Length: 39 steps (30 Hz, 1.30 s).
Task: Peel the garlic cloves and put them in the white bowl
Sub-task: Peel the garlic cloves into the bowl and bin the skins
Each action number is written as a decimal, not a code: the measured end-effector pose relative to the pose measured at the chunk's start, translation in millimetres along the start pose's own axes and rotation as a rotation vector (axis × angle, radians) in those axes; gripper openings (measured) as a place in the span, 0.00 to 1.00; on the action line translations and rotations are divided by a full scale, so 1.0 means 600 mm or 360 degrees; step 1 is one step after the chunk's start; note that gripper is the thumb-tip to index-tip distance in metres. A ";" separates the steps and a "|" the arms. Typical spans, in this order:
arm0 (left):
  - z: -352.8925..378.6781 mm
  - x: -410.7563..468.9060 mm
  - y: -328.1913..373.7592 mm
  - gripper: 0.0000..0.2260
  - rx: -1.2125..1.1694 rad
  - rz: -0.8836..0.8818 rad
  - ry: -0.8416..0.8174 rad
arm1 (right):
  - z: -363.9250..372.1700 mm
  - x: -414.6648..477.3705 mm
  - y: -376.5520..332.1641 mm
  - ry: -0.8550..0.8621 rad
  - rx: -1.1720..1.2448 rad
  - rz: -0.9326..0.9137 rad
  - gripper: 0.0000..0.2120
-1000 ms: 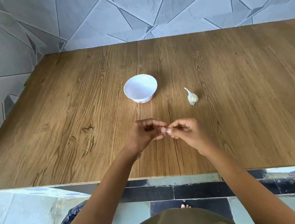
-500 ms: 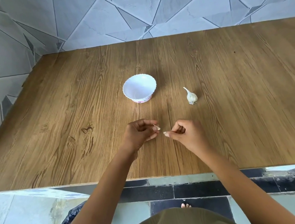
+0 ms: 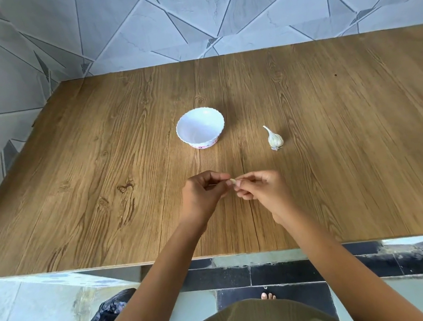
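Pale garlic clove, pinched between your left hand and right hand: peeling likely in hand; next, strip the skin, then to the white bowl.

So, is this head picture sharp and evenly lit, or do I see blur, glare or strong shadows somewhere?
Head view: soft, even light, no glare on the table. Head view: the bowl and the garlic bulb are sharp, with only faint shadows. Head view: the left hand and right hand look slightly soft, and the clove pinched between them is too small for detail.
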<state>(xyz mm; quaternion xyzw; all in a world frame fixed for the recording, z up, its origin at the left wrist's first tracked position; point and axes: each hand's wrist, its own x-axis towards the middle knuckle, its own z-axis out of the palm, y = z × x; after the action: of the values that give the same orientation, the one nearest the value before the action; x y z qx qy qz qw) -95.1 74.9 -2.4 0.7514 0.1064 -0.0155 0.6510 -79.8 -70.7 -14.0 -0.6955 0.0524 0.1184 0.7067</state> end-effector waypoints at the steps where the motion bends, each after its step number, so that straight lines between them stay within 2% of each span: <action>1: 0.002 -0.001 -0.001 0.04 0.0039 0.0028 0.0022 | 0.003 -0.001 0.001 0.0045 0.0022 -0.0007 0.03; 5: 0.018 -0.010 0.000 0.05 0.0210 0.0201 0.0164 | 0.018 -0.009 0.007 0.0221 0.0097 -0.0120 0.07; 8: 0.024 -0.015 -0.001 0.04 0.0210 0.0219 0.0196 | 0.025 -0.013 0.010 0.0260 0.0148 -0.0174 0.09; 12: 0.016 -0.010 -0.006 0.03 0.0095 0.0111 0.0248 | 0.022 -0.014 0.002 0.0151 0.0331 -0.0022 0.03; 18: 0.007 -0.006 0.002 0.04 0.0194 0.0215 0.0190 | 0.013 -0.011 -0.011 0.0030 0.0445 0.0229 0.02; 23: 0.006 -0.007 0.005 0.03 0.0390 0.0452 0.0199 | 0.005 -0.009 -0.020 -0.0032 0.0403 0.0290 0.02; 27: 0.007 -0.008 0.005 0.05 0.0541 0.0588 0.0162 | 0.003 -0.012 -0.022 -0.0020 0.0317 0.0222 0.03; 39: 0.012 -0.013 0.013 0.03 0.0518 0.0513 0.0181 | 0.007 -0.017 -0.018 0.0056 0.0200 0.0062 0.03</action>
<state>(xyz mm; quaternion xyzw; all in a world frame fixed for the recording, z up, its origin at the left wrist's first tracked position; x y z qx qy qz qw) -100.3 65.8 5.6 0.8535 0.0177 0.1140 0.5082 -87.2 -67.7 -1.0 -0.6506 0.0856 0.1164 0.7455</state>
